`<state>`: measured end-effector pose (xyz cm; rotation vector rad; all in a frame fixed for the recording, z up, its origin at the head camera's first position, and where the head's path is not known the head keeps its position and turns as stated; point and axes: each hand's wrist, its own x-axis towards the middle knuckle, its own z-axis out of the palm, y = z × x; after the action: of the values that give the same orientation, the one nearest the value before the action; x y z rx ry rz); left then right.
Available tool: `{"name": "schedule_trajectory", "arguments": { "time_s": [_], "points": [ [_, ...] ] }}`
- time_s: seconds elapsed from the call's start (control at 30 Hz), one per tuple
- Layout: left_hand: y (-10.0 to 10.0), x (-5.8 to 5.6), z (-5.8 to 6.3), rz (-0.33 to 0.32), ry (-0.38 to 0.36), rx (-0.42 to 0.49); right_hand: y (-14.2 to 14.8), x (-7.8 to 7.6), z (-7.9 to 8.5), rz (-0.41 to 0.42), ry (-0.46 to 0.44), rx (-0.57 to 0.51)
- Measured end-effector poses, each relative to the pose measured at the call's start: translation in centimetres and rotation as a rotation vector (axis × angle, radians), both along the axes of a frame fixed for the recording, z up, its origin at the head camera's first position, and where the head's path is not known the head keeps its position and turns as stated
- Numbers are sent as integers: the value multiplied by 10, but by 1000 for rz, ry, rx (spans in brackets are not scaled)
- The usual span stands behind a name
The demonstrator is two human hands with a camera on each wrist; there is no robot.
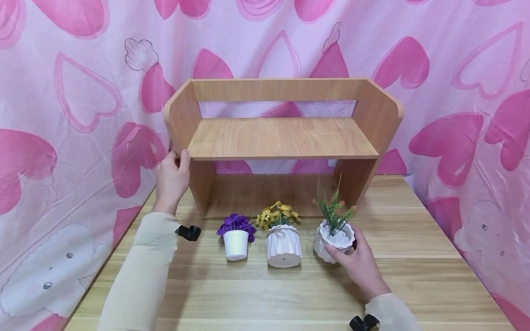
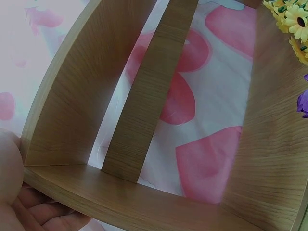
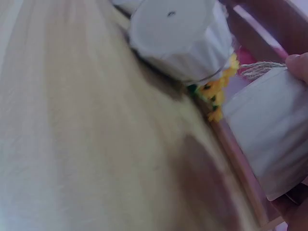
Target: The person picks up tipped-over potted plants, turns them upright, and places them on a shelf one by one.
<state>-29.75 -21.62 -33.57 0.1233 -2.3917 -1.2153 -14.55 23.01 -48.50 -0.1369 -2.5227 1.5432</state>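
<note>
My left hand [image 1: 171,180] grips the left side panel of a two-tier wooden shelf [image 1: 285,138], its thumb at the front edge near the upper board. In the left wrist view, curled fingers [image 2: 45,209] show on the panel's outer side. My right hand [image 1: 359,262] holds a white fluted flowerpot [image 1: 320,246] by its right side. Green blades and small orange blooms [image 1: 334,209] rise from white pebbles in that pot. The pot leans, its opening turned toward the head camera. In the right wrist view, the held flowerpot [image 3: 274,130] appears above the tabletop, with its twine bow hanging out.
Left of the held pot lies a white fluted pot [image 1: 284,248] with yellow flowers, tipped on its side, base forward. Beside it, a smaller white pot [image 1: 236,245] with purple flowers lies likewise. A pink heart-print curtain [image 1: 265,37] hangs behind the wooden table [image 1: 256,299].
</note>
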Motion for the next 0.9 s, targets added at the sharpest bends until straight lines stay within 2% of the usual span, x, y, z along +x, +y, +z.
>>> {"name": "schedule_trajectory", "arguments": {
  "time_s": [0.23,0.4,0.63,0.9],
  "points": [
    [0,0,2,-4,-18,8,0,-2,32,40,20,-26],
    [1,0,2,0,-22,5,2,-3,57,38,27,-13],
    [2,2,1,15,17,-5,4,-9,88,25,139,32],
    [1,3,1,10,13,-5,4,-17,118,10,225,59]
  ]
}}
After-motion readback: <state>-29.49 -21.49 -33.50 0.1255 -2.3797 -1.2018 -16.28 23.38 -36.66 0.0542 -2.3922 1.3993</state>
